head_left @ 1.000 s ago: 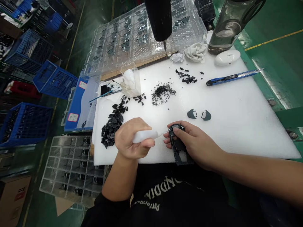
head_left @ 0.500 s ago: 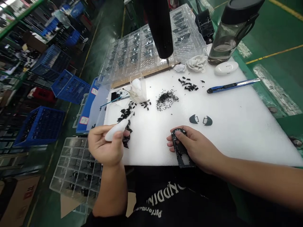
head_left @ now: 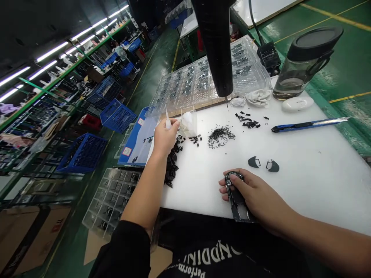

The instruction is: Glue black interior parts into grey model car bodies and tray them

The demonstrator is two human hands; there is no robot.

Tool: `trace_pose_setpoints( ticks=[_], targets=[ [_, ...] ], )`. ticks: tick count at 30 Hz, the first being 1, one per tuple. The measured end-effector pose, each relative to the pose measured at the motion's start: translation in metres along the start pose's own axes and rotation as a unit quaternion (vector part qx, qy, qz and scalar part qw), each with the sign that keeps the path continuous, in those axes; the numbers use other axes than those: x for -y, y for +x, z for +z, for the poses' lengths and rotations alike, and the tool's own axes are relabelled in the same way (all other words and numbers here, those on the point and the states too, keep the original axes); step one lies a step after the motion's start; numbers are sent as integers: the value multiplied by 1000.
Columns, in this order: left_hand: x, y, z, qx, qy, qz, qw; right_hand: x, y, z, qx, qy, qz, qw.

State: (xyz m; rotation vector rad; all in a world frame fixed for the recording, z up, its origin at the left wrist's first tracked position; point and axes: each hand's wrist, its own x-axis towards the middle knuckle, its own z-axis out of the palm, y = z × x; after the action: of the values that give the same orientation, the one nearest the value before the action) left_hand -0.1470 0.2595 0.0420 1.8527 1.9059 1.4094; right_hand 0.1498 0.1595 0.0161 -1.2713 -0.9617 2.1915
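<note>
My left hand (head_left: 165,136) is closed round a small white squeeze bottle (head_left: 167,122), its narrow nozzle pointing up; most of the bottle is hidden by the fingers. Just right of that hand stands a small clear box (head_left: 193,125) with something white inside. My right hand (head_left: 255,191) grips a glossy black plastic housing (head_left: 238,200) near the front edge of the white work surface, thumb on its upper end. Beyond it lie two dark curved pieces (head_left: 272,166) with cut-outs. A heap of tiny black parts (head_left: 220,136) is spread mid-surface.
Black flat pieces (head_left: 171,170) lie beside my left forearm, and more black bits (head_left: 249,121) farther back. A blue utility knife (head_left: 310,124) and a water bottle (head_left: 295,73) are at right. Overhead hangs a black electric screwdriver (head_left: 222,69), before a clear compartment tray (head_left: 197,77).
My left hand has moved forward with the white squeeze bottle to beside the clear box, and the nozzle now points up. My right hand keeps holding the black housing. The camera view has shifted.
</note>
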Motion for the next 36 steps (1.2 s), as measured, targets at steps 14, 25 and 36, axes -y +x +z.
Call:
trace_pose_setpoints(
  ticks=[14,25,36],
  targets=[
    [-107,-67,27,3,-312,-43,949,-1,0,1,16,36,-9,999],
    [-98,-92,53,109,-265,-84,954,-3,0,-1,23,25,-21,999],
    [-99,-93,54,118,-242,-79,960,1,0,0,19,8,-14,1000]
  ],
)
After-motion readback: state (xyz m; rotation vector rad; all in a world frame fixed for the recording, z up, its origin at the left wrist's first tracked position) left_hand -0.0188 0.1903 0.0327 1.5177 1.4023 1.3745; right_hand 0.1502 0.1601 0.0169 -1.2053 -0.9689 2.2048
